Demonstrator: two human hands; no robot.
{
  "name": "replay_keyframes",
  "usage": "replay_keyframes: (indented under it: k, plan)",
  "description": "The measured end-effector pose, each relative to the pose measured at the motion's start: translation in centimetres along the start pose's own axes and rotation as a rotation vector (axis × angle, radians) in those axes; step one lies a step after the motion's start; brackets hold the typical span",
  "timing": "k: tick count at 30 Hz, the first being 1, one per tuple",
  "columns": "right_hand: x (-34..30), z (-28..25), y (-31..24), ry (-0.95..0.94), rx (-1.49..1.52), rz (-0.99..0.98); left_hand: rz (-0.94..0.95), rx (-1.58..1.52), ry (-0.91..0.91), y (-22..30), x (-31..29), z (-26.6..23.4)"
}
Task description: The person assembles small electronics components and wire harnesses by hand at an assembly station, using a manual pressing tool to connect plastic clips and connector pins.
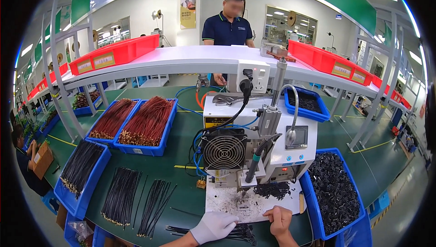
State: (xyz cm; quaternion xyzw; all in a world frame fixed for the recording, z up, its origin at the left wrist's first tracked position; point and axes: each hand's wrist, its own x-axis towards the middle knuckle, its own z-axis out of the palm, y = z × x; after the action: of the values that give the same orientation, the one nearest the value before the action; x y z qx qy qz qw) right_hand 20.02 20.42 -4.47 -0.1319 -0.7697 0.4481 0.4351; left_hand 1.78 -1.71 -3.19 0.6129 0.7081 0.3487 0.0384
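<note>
My left hand [214, 227] and right hand [279, 219] look curled, though I can't tell what they grip; black cables [243, 234] lie just below the left fingers, the fixture [244, 206] ahead. Probably loading, calling for careful alignment.

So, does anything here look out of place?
An adjustable wrench lies atop the white machine, like a tool left out. The white base plate looks dirty and speckled. Oddly, the left hand is gloved while the right hand is bare. I see no clear damage.
</note>
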Motion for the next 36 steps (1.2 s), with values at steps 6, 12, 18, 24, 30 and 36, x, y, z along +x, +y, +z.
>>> replay_keyframes:
  k: [6,12,18,24,30,36]
  plan:
    - [0.1,0.0,-0.2,-0.016,-0.018,-0.017,-0.002,0.007,-0.02,0.3,0.1,-0.1]
    - [0.0,-0.3,0.0,-0.027,-0.023,0.039,-0.002,0.003,-0.049,0.3,0.1,-0.1]
    - [0.0,-0.3,-0.1,-0.033,-0.022,0.034,-0.007,0.003,-0.059,0.5,0.2,-0.3]
    - [0.2,-0.2,-0.5,-0.032,-0.034,0.025,-0.005,-0.008,-0.048,0.3,0.2,-0.2]
    - [1.5,-0.7,-0.9,-0.37,-0.198,-0.28,-0.052,-0.083,0.006,0.6,0.3,-0.3]
    - [0.4,1.8,-2.4,-0.478,-0.202,-0.315,-0.062,-0.137,0.117,1.1,0.4,-0.2]
